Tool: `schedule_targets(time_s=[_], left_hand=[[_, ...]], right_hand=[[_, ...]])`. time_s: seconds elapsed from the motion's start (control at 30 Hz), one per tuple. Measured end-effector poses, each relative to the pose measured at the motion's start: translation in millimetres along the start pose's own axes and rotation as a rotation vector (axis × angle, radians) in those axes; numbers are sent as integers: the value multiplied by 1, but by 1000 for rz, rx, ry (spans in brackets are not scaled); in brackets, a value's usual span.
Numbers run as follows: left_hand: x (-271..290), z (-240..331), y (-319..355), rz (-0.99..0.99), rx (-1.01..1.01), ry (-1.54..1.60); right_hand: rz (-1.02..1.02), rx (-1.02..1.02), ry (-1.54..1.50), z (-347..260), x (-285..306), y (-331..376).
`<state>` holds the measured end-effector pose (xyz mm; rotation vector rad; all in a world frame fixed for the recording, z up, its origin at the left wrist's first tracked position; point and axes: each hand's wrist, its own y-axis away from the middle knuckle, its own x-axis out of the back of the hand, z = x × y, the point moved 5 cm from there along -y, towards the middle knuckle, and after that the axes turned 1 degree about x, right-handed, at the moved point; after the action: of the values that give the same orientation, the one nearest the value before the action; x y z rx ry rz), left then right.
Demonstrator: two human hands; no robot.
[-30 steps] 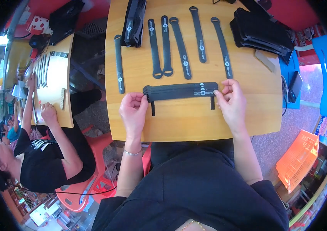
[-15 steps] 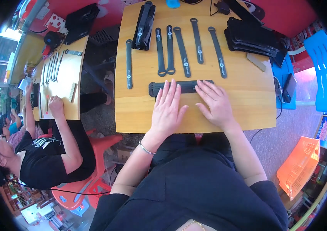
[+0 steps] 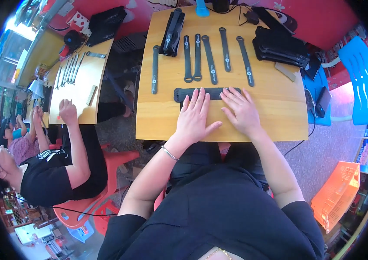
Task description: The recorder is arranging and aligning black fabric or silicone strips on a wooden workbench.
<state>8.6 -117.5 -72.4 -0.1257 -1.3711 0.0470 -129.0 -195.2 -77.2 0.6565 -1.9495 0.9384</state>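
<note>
Across the wooden table in front of me lies a flat stack of dark grey straps [image 3: 184, 94] with slotted loop ends at the left. My left hand [image 3: 196, 117] rests on it with straight fingers, the thumb pointing right. Beside it, my right hand [image 3: 242, 113] presses flat near the stack's right end, fingers apart. Neither hand grips anything. Beyond the stack, several single straps lie roughly lengthwise, among them a leftmost strap [image 3: 155, 71] and a rightmost strap [image 3: 245, 60]. A thick bundle of straps [image 3: 171, 34] lies at the far left.
A pile of black pouch-like items [image 3: 279, 47] lies far right, with a small tan block [image 3: 285, 72] before it. Right of the table are a blue chair [image 3: 359, 82] and an orange basket [image 3: 335, 195]. Another person [image 3: 49, 177] works at the left table [image 3: 90, 108].
The view has shifted slightly. My hands stay flat on the stack, the left fingers a little closer to its middle. The neighbouring person's far hand has come down toward their table.
</note>
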Motion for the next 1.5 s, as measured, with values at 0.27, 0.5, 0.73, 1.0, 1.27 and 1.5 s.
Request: schedule_targets(time_s=[0.27, 0.5, 0.73, 1.0, 1.27, 1.5], left_hand=[[-6, 7, -16, 94, -62, 16], [-17, 9, -11, 99, -64, 2], [-20, 12, -7, 83, -78, -27], [-24, 8, -12, 107, -87, -82], [-27, 10, -11, 98, -85, -80], [-25, 9, -10, 102, -84, -74]], right_hand=[[0, 30, 42, -9, 3, 0], [-138, 10, 201, -7, -11, 4], [-63, -29, 169, 1, -13, 4], [-36, -52, 108, 4, -15, 0], [-28, -53, 88, 6, -17, 4], [2, -40, 87, 5, -18, 3]])
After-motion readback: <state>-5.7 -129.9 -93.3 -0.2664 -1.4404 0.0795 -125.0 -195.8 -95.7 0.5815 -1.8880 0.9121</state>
